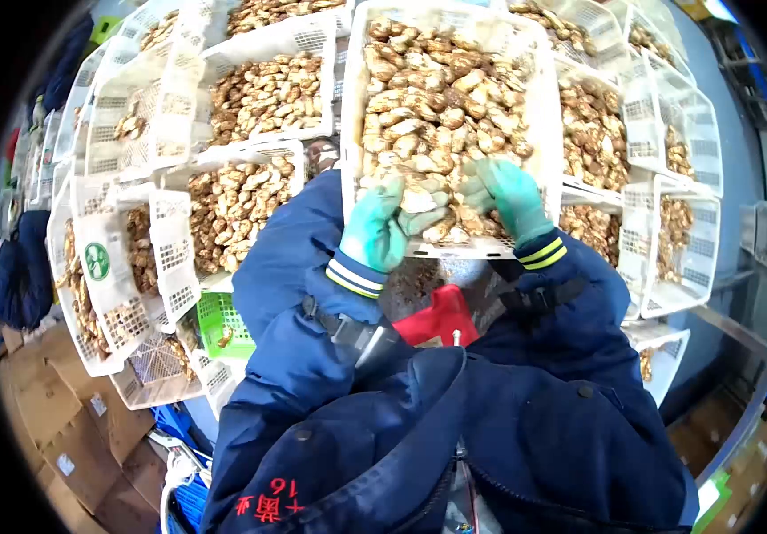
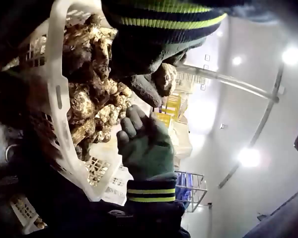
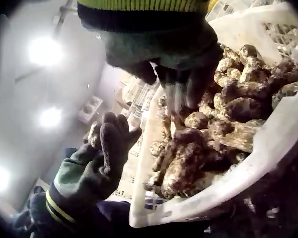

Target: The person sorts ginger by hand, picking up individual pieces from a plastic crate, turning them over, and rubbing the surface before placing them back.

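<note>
A large white plastic crate (image 1: pixel 354 107) full of brown-and-cream mushrooms (image 1: pixel 446 98) stands before me. My left hand (image 1: pixel 383 233), in a green glove, is at its near side and holds a pale mushroom (image 1: pixel 417 198). In the left wrist view that mushroom (image 2: pixel 166 79) sits between the thumb and fingers. Opposite it, my gloved right hand (image 1: pixel 514 198) reaches over the near mushrooms with its fingers loosely bent. The right wrist view shows the right hand (image 3: pixel 161 52) from behind, its blurred fingers pointing down at the mushrooms (image 3: pixel 188 158) by the crate wall.
More white crates of mushrooms stand to the left (image 1: pixel 263 98) and right (image 1: pixel 593 133). A green crate (image 1: pixel 223 325) sits low on the left, above flattened cardboard (image 1: pixel 81 427). A metal rail (image 1: pixel 735 334) runs along the right. Something red (image 1: pixel 441 316) lies below the near crate edge.
</note>
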`<action>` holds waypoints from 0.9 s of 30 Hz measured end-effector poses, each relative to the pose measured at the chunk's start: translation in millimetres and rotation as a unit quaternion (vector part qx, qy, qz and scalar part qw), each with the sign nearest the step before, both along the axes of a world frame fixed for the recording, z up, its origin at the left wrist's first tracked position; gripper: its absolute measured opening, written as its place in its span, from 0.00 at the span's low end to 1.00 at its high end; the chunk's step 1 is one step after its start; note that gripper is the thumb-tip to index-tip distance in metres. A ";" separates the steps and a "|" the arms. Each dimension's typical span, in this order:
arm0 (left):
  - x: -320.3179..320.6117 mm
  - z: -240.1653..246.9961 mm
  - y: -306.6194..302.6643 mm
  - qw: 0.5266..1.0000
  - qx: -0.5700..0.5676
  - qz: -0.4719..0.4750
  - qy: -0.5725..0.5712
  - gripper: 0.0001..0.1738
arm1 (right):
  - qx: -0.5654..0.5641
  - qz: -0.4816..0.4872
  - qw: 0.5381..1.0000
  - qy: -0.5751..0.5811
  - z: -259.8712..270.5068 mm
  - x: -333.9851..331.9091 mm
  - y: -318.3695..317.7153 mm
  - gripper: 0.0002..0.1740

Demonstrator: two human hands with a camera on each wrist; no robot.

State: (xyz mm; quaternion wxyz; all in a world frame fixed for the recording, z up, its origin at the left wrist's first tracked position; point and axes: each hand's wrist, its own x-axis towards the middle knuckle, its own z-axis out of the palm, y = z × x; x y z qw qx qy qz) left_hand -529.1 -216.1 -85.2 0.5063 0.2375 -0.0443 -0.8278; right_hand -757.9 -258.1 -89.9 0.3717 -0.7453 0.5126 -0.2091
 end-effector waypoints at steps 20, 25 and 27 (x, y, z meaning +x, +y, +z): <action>324.8 50.9 21.0 0.839 0.046 0.465 -0.279 0.43 | -0.111 0.034 0.963 0.243 -5.1 49.2 34.9 0.53; 121.4 71.7 3.6 0.962 -0.149 0.158 -0.163 0.28 | -0.120 0.021 0.973 0.196 -10.4 52.3 28.9 0.46; 44.4 87.6 4.7 0.982 -0.079 0.076 -0.155 0.29 | -0.133 0.036 0.971 0.198 -7.1 46.6 31.6 0.43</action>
